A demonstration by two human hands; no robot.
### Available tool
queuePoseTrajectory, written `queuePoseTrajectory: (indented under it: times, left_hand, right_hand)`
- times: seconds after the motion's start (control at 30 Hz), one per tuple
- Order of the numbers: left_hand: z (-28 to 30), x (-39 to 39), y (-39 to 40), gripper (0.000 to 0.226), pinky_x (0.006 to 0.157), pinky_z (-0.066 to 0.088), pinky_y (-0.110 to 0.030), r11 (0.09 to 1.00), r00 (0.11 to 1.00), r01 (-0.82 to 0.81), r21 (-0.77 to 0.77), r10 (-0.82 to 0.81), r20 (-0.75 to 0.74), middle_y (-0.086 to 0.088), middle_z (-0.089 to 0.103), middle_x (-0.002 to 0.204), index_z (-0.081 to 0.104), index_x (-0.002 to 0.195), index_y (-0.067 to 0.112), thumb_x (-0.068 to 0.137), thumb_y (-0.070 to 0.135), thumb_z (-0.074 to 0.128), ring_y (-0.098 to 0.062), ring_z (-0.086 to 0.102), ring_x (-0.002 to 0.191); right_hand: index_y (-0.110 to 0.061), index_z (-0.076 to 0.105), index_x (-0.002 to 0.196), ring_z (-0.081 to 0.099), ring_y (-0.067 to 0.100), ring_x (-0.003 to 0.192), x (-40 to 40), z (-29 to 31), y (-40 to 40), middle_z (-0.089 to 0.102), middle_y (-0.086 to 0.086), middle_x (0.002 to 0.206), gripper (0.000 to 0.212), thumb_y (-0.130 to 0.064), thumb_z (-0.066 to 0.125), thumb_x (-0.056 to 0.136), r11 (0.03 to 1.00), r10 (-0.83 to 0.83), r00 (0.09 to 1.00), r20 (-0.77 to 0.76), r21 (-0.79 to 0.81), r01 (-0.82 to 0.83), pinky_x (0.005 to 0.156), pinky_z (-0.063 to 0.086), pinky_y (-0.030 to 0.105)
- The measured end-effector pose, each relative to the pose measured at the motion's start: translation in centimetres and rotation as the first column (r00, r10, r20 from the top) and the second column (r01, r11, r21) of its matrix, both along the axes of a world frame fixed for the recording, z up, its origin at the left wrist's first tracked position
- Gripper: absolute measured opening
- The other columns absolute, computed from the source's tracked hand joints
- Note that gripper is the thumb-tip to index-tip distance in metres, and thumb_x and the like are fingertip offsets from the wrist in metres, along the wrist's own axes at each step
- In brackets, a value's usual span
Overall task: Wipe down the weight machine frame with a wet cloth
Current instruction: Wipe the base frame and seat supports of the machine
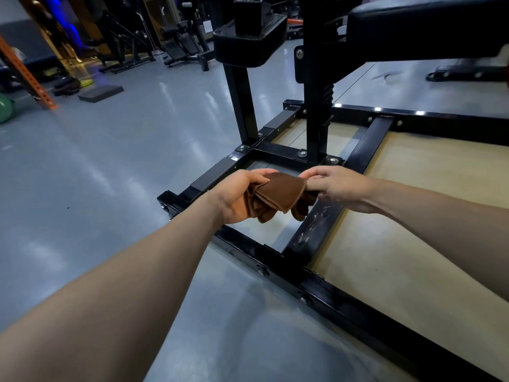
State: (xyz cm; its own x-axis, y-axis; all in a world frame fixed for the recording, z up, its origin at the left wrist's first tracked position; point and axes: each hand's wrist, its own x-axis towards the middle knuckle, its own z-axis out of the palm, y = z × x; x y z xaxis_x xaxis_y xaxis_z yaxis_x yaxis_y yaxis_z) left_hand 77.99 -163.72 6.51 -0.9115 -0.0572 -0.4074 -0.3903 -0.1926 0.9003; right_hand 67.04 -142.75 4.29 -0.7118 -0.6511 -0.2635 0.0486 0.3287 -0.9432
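Observation:
A folded brown cloth [278,195] hangs in the air between both hands, above the black steel base frame [325,288] of the weight machine. My left hand [237,195] grips the cloth's left side with thumb on top. My right hand [338,188] pinches its right edge between thumb and fingers. Under the cloth a scuffed crossbar [316,224] runs away from me to the upright posts [242,106]. Two black pads [248,42] sit atop the posts.
Grey glossy floor [124,161] spreads to the left. Tan floor panels [413,244] lie inside the frame. Other gym machines [179,42], a dark foam block [100,93], an orange rack post [24,75] and a green ball [4,110] stand far left and behind.

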Motion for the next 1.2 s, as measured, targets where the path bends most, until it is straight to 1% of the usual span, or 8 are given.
queuePoseTrajectory:
  times: [0.2,0.37,0.47,0.6,0.73,0.93,1.03,1.2]
  left_hand:
    - [0.6,-0.5,0.5,0.036,0.072,0.051,-0.033,0.985,0.999,-0.009,0.171,0.016,-0.044,-0.007,0.068,0.098,0.073,0.119,0.016,0.098,0.008,0.045,-0.022,0.063,0.084]
    - [-0.2,-0.7,1.9,0.038,0.084,0.059,-0.042,0.939,0.994,0.053,-0.34,-0.019,0.104,-0.006,0.074,0.113,0.054,0.128,0.028,0.097,0.047,0.066,-0.023,0.068,0.108]
    - [-0.7,-0.7,2.8,0.067,0.081,0.061,-0.037,0.877,0.995,0.099,-0.469,-0.072,0.076,-0.014,0.071,0.118,0.037,0.131,0.03,0.084,0.042,0.083,-0.026,0.072,0.104]
    - [-1.6,-1.1,3.1,0.051,0.082,0.063,-0.035,0.755,0.995,0.102,-0.647,-0.09,0.052,-0.009,0.071,0.112,0.049,0.124,0.014,0.088,0.031,0.081,-0.023,0.073,0.098]
    - [-1.2,-0.9,2.4,0.028,0.089,0.06,-0.036,0.903,0.999,0.038,-0.429,-0.032,0.022,-0.01,0.074,0.114,0.069,0.119,0.006,0.103,0.027,0.062,-0.023,0.07,0.109]
    - [-0.4,-0.8,2.6,0.027,0.1,0.056,-0.05,0.972,0.988,-0.137,-0.189,0.149,0.048,-0.015,0.066,0.12,0.053,0.129,0.015,0.108,0.029,0.043,-0.031,0.069,0.111]
    - [-0.1,-0.8,3.3,0.043,0.099,0.056,-0.046,0.969,0.995,-0.002,-0.248,0.026,0.094,-0.009,0.073,0.11,0.058,0.124,0.022,0.1,0.058,0.054,-0.025,0.071,0.105]
    - [-0.5,-1.1,3.5,0.037,0.106,0.053,-0.044,0.943,0.989,0.084,-0.323,-0.04,0.14,-0.011,0.075,0.118,0.065,0.127,0.012,0.095,0.028,0.073,-0.024,0.07,0.114]
  right_hand:
    - [-0.018,0.069,0.126,0.07,0.029,0.115,0.5,0.3,0.2,0.072,0.013,0.121,0.054,-0.045,0.075,0.08,0.98,0.034,0.902,0.431,-0.193,0.055,0.101,0.054,0.05]
    - [-0.012,0.071,0.117,0.072,0.022,0.097,0.5,0.5,-0.8,0.075,0.014,0.113,0.026,-0.026,0.072,0.096,0.953,-0.258,0.936,0.241,-0.093,0.287,0.056,0.055,0.024]
    - [-0.013,0.069,0.115,0.07,0.02,0.095,0.7,0.7,-0.9,0.073,0.012,0.107,0.022,-0.025,0.071,0.097,0.947,-0.272,0.942,0.195,-0.117,0.298,0.056,0.055,0.021]
    - [-0.014,0.072,0.113,0.072,0.02,0.095,0.7,0.7,-0.9,0.076,0.012,0.107,0.025,-0.031,0.072,0.096,0.945,-0.267,0.942,0.204,-0.137,0.297,0.055,0.054,0.019]
    - [-0.012,0.07,0.115,0.071,0.02,0.1,-0.1,0.6,-0.3,0.075,0.011,0.108,0.026,-0.029,0.073,0.096,0.945,-0.278,0.941,0.195,-0.123,0.305,0.059,0.054,0.021]
    - [-0.02,0.067,0.109,0.066,0.019,0.105,-1.4,0.9,0.3,0.071,0.007,0.106,0.013,-0.019,0.071,0.096,0.942,-0.261,0.948,0.185,-0.166,0.292,0.074,0.052,0.026]
    - [-0.021,0.07,0.108,0.066,0.019,0.106,-1.6,1.3,0.2,0.072,0.009,0.11,0.014,-0.014,0.069,0.096,0.942,-0.2,0.96,0.197,-0.23,0.244,0.074,0.05,0.025]
    - [-0.016,0.072,0.114,0.067,0.022,0.115,-1.8,1.4,0.8,0.072,0.014,0.12,0.018,-0.013,0.068,0.096,0.927,-0.162,0.954,0.253,-0.293,0.235,0.08,0.055,0.024]
